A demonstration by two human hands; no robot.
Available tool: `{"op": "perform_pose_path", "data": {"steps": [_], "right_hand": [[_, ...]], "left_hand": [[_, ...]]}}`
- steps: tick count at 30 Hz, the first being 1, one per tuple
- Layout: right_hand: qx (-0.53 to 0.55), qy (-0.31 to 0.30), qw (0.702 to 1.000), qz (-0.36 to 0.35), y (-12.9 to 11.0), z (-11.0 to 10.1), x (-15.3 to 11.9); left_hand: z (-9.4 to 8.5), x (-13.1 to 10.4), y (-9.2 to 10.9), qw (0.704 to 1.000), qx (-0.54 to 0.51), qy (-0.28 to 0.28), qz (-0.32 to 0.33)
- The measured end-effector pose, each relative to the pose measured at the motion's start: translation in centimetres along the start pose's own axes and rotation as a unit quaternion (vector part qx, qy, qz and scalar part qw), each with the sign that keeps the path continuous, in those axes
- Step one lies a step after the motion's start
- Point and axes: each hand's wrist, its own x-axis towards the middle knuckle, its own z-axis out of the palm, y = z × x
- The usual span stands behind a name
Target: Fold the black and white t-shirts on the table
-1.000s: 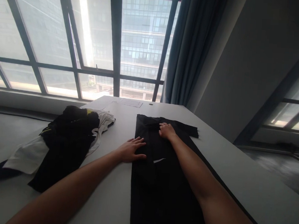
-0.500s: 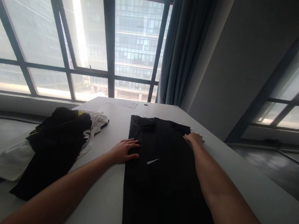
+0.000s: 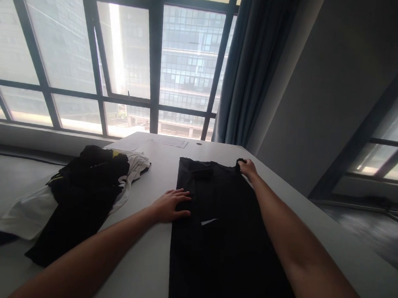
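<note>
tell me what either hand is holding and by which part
The right hand grips the black garment by its far right corner. The left hand holds nothing; it rests on the garment's left edge.

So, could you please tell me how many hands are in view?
2: the left hand rests across the left edge of the flat black garment; the right hand grips cloth at its far right.

A dark-framed window (image 3: 99, 98) — one pane (image 3: 127, 48) ajar — fills the far left, a blue-grey curtain (image 3: 254, 66) hanging to its right; paper (image 3: 175, 143) lies far on the white table (image 3: 158, 175), left of a dark spot (image 3: 199, 144).
</note>
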Motion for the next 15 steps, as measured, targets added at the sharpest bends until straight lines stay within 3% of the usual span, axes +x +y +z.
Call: {"op": "perform_pose_path", "data": {"steps": [2,5,7,10,15], "right_hand": [[0.057,-0.019,0.996,-0.063,-3.7,1.1,-0.8],[0.095,-0.185,0.956,-0.209,-8.2,2.9,-3.0],[0.053,-0.284,0.926,-0.243,-9.7,3.5,-4.3],[-0.029,-0.351,0.909,-0.223,-9.9,3.0,-5.3],[-0.114,-0.337,0.912,-0.202,-7.3,0.9,-7.1]], "left_hand": [[0.0,0.0,0.0,1.0,-0.002,0.0,0.0],[0.1,0.0,-0.2,1.0,0.001,-0.001,0.003],[0.2,-0.1,-0.2,1.0,0.008,0.0,0.004],[0.0,-0.1,0.0,1.0,0.019,-0.002,0.002],[-0.1,0.0,0.1,1.0,0.016,-0.007,-0.002]]}}
